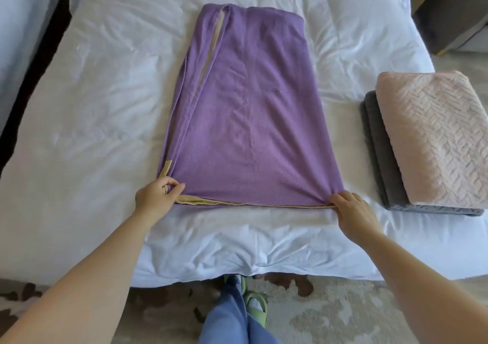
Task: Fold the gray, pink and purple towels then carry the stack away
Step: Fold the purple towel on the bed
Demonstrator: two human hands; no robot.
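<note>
White bed (92, 106) carries the purple towel (250, 111), lying lengthwise ahead of the fingers (177, 187). Left hand (154, 195) and right hand (352, 210) each pinch a near corner. Risk: loose left-side layers may splay on lifting, skewing the fold. Folded pink towel (433, 137) on gray towel (377, 158) lies right of the right fingers

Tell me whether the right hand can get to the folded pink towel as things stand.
Probably yes: only bare sheet lies between the right hand and the pink towel, though that hand pinches a corner of the purple towel.
</note>
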